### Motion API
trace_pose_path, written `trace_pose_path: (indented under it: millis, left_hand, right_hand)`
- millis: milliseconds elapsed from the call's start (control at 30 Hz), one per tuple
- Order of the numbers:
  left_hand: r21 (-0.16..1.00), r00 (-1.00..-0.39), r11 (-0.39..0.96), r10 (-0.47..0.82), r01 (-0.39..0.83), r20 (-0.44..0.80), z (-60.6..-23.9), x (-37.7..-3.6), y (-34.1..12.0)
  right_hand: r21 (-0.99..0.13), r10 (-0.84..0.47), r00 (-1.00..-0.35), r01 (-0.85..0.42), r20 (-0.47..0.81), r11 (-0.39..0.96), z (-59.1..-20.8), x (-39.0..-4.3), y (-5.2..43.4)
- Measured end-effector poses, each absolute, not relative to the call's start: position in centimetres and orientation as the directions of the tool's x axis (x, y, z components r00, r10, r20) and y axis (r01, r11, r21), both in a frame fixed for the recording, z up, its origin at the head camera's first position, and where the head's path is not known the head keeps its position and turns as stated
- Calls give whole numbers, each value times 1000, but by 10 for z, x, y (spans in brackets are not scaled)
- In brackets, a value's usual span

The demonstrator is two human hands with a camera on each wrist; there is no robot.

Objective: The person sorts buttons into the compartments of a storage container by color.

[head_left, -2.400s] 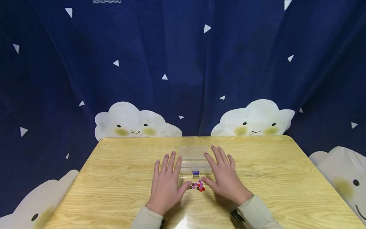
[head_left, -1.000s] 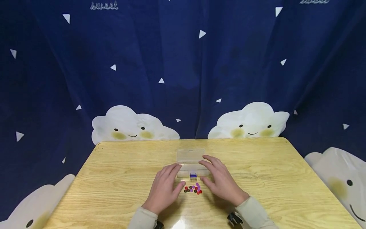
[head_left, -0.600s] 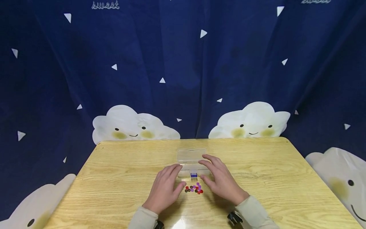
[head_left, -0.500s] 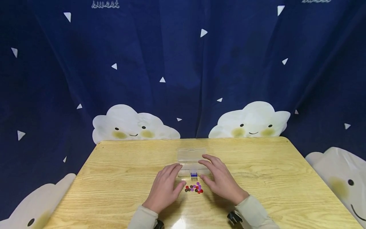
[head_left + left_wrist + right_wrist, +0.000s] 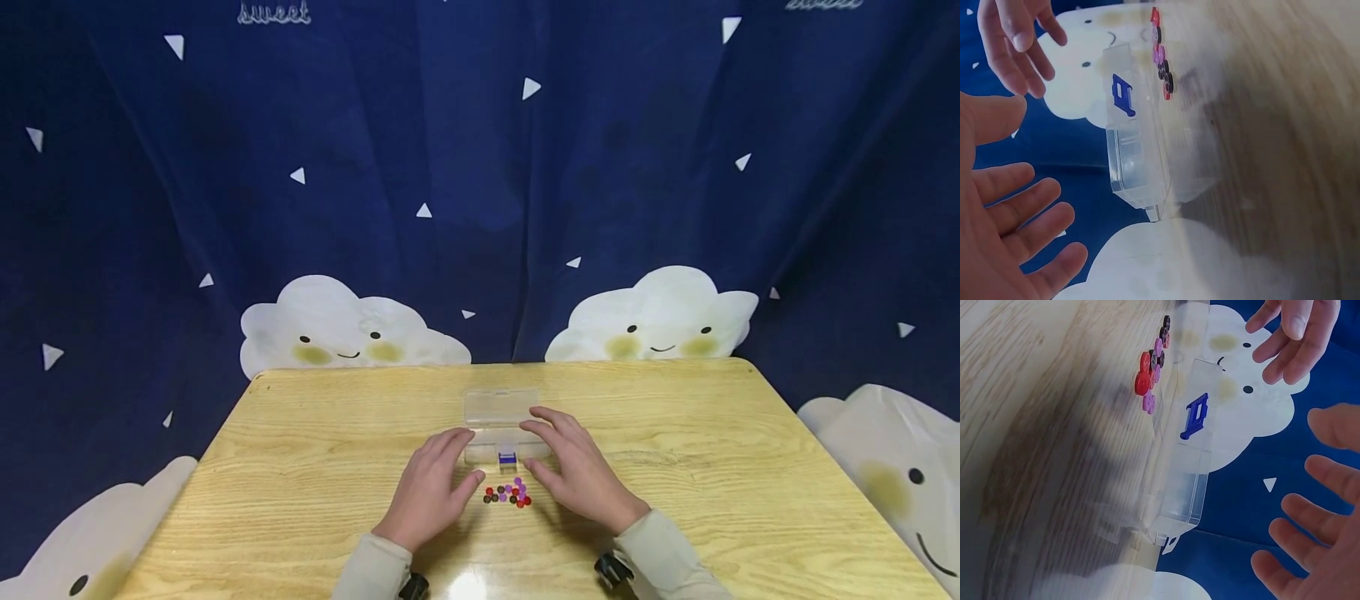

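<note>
Beads (image 5: 507,494) in red, purple and dark shades lay in a small loose cluster on the wooden table (image 5: 300,467), just in front of a clear plastic box (image 5: 501,425) with a blue latch (image 5: 507,457) on its near side. That box sat near the middle of the table, and its lid seemed to be down, though the clear plastic made this hard to judge. On the box's left, the left hand (image 5: 433,487) hovered with relaxed, slightly bent fingers (image 5: 1019,206) spread apart and gripping nothing; its fingertips were near the box's left end, apparently without contact. Opposite it, the right hand (image 5: 573,471) was held the same way, fingers (image 5: 1310,512) apart and loose, close to the right end of the box and holding nothing. Between the two thumbs sat the bead cluster, untouched. Behind the table hung a dark blue curtain (image 5: 480,167) printed with white triangles and smiling clouds.
</note>
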State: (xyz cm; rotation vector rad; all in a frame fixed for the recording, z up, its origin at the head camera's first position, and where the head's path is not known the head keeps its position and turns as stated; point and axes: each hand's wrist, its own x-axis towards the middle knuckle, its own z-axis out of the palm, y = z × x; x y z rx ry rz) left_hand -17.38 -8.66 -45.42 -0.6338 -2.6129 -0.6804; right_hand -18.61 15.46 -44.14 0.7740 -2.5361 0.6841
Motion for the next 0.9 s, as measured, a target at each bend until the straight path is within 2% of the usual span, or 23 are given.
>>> trace_pose_path:
  millis: [267, 600, 900]
  left_hand:
    - [451, -861, 758, 284, 471, 421, -459, -184, -93]
    - [583, -932, 729, 246, 359, 267, -461, -201, -101]
    - [650, -949, 693, 254, 312, 184, -468, -211, -103]
  right_hand:
    - [-352, -408, -773, -600, 485, 718, -443, -190, 154]
    - [-355, -416, -768, -609, 487, 710, -445, -194, 151]
    - [-358, -402, -783, -588, 474, 725, -446, -194, 154]
